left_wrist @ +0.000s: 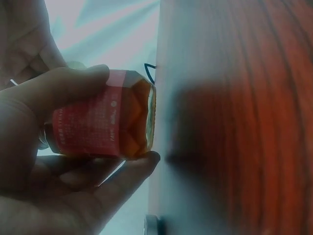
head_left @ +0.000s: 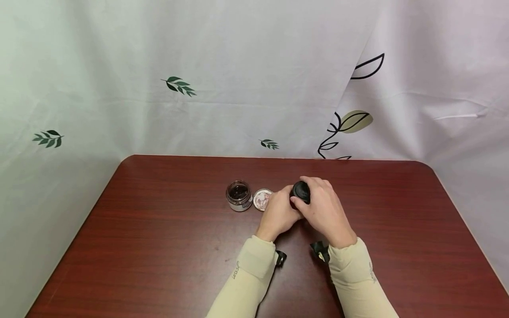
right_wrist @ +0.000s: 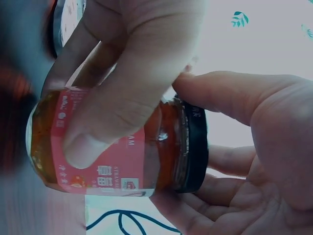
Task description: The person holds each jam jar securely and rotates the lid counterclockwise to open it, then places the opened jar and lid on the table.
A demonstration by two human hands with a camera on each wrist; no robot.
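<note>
A faceted glass jar of strawberry jam (right_wrist: 105, 171) with a red-pink label is held upright close over the table, between both hands. My left hand (head_left: 280, 213) grips its body, thumb across the label and fingers around the opposite side. A black lid (head_left: 301, 191) sits on top of the jar. Around this lid, my right hand (head_left: 327, 211) curls with thumb on the near side and fingers on the far side. In the left wrist view, the jar's label (left_wrist: 90, 122) and amber base show, while the left hand hides part of the glass.
Left of the hands, an uncapped glass jar (head_left: 239, 196) with dark contents stands on the reddish-brown wooden table (head_left: 159, 247). Beside it a loose lid (head_left: 261, 199) lies with its pale, stained inside up, partly behind the left hand. A white patterned curtain (head_left: 238, 66) hangs behind.
</note>
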